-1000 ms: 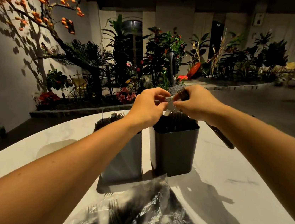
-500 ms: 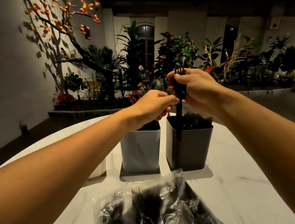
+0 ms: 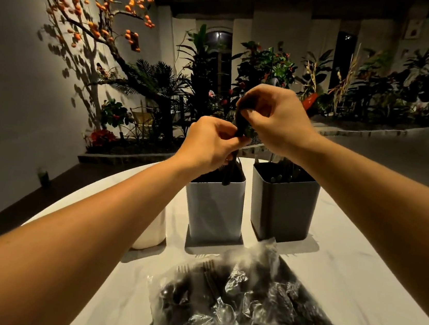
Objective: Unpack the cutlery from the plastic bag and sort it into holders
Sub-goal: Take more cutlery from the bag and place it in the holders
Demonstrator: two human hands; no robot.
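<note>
bag: clear plastic bag (image 3: 249, 309) of black cutlery, flat on the bench (image 3: 371, 284) at 6 o'clock, nearest to camera
white holder: white holder (image 3: 152, 231) at 9 o'clock of the bag, mostly hidden by the left forearm
grey holder: light grey holder (image 3: 214, 211) mid-bench, dark cutlery inside
dark holder: dark grey holder (image 3: 282, 204) just beside it at 3 o'clock, cutlery inside
left grip: left hand (image 3: 207, 144) pinches a black utensil (image 3: 233, 151) above the light grey holder
right grip: right hand (image 3: 273, 118) curled round the utensil's top end
far: plants (image 3: 268, 66) at 12 o'clock
</note>
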